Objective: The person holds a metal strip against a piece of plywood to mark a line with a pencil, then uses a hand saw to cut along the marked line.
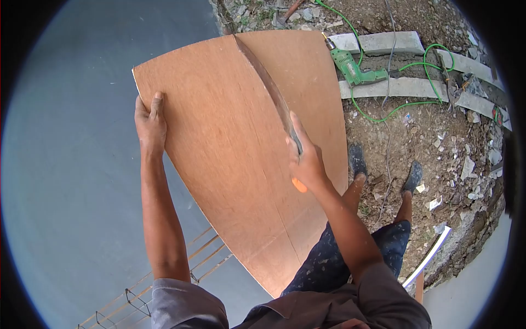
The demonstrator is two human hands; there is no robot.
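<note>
Plywood sheet (211,137) lies before the person. Left hand (150,125) grips its left edge; right hand (309,160) grasps an orange-handled saw (268,83), blade along the sheet. Faint line (283,222) crosses the lower face; cut extent cannot be determined.

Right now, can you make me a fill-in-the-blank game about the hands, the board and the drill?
The left hand holds the edge of a flat board made of ____.
The right hand holds a tool with an ____ end.
The drill's body is coloured ____.
The hand nearer the drill is the ____ one.
Missing words: wood; orange; green; right.
</note>
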